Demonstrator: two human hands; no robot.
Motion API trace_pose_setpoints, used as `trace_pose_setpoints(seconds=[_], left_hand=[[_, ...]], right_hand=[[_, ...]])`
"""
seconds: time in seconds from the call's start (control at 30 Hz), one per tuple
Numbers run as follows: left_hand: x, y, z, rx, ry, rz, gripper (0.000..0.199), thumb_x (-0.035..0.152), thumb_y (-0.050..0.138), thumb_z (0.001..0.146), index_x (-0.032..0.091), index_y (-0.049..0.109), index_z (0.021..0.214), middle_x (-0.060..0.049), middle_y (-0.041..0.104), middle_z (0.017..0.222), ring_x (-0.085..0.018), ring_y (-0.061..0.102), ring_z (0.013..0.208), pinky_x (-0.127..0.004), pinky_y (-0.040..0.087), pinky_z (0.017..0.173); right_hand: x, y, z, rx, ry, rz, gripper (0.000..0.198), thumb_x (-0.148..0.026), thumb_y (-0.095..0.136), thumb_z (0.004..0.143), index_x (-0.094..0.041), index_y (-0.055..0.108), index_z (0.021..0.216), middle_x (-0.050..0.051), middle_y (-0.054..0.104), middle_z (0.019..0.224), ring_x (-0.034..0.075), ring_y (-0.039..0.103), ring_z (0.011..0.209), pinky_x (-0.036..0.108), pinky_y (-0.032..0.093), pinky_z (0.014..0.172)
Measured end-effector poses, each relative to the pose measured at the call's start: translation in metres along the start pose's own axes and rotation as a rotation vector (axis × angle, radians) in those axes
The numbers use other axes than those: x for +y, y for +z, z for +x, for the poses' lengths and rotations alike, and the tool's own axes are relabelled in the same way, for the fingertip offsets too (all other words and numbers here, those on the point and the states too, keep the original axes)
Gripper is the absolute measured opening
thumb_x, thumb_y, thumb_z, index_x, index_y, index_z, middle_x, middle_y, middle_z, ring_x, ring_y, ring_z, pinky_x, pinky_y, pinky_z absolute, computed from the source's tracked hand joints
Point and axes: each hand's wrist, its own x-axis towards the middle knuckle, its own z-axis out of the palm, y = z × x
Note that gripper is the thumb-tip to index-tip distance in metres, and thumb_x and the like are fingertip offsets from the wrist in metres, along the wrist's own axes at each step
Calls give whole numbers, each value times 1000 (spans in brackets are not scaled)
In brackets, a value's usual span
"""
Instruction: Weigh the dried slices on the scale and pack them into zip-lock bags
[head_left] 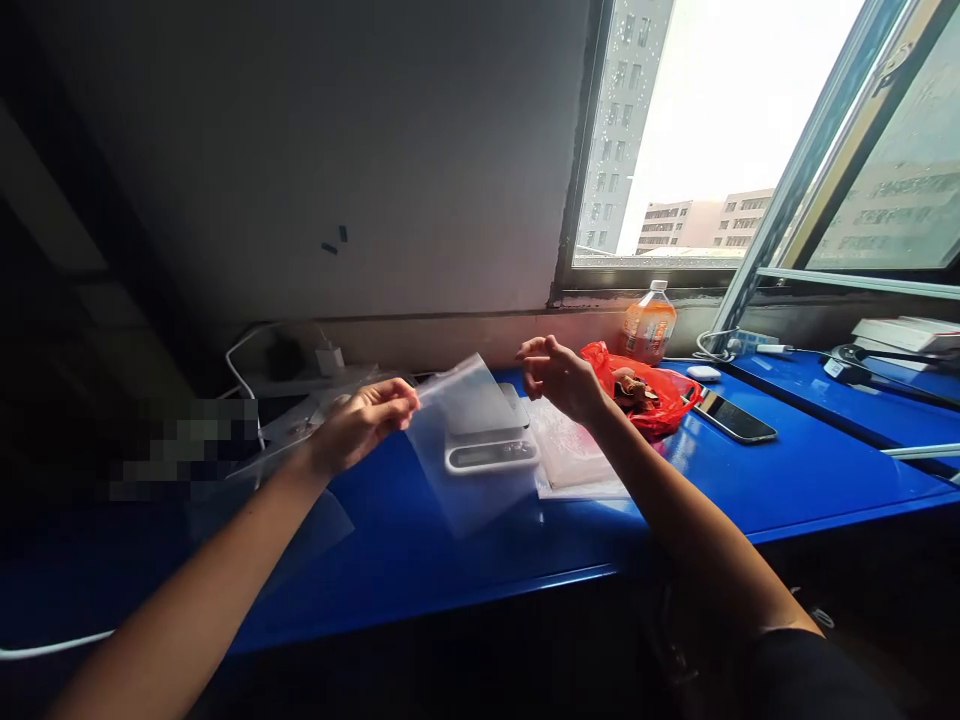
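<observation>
A clear plastic bag hangs from my left hand, its corner pinched between thumb and fingers. The bag drapes in front of a white kitchen scale, which shows through the film. My right hand is raised to the right of the scale, its fingers loosely bent and apart, with nothing seen in them. Beneath it lies a stack of clear plastic bags. Just right of that hand sits an open red plastic bag with brown dried pieces inside.
On the blue table lie a phone and a small white case. An orange drink bottle stands by the window. Cables and a white plug are at back left, books at far right. Metal bars rise on the right.
</observation>
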Motion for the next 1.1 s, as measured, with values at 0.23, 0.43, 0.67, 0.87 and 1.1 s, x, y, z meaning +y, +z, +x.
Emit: trace_pose_setpoints(seconds=[0.23, 0.43, 0.67, 0.87, 1.1], left_hand=[[-11, 20, 2, -138, 22, 194, 32, 44, 78, 68, 16, 63, 69, 3, 49, 61, -9, 41, 58, -21, 33, 55], [-17, 22, 3, -36, 17, 165, 27, 41, 73, 71, 15, 64, 74, 2, 54, 64, -9, 44, 57, -23, 35, 57], [-16, 28, 0, 50, 108, 557, 25, 41, 62, 77, 16, 65, 75, -1, 60, 65, -13, 49, 58, -26, 38, 56], [-22, 44, -9, -11, 469, 956, 18, 31, 53, 85, 18, 65, 81, -3, 67, 78, -17, 60, 72, -30, 45, 68], [-26, 49, -12, -16, 403, 887, 19, 33, 54, 87, 19, 66, 81, -3, 71, 79, -18, 64, 73, -29, 46, 69]], right_hand=[[5, 24, -5, -192, 99, -299, 36, -39, 70, 74, -18, 57, 101, -5, 54, 68, 10, 50, 62, 24, 36, 57], [9, 30, -3, -155, -22, -397, 26, -30, 65, 74, -16, 59, 95, -4, 51, 71, 8, 44, 61, 24, 34, 57], [6, 28, -9, -238, -46, -668, 27, -21, 58, 78, -16, 60, 104, -3, 54, 72, 10, 49, 65, 24, 37, 60], [21, 51, -16, -303, -136, -754, 35, -8, 53, 74, -17, 52, 107, 0, 61, 81, 11, 56, 71, 24, 41, 61], [37, 68, -20, -188, -62, -795, 34, -11, 51, 77, -18, 43, 109, 1, 58, 82, 12, 51, 69, 26, 39, 63]])
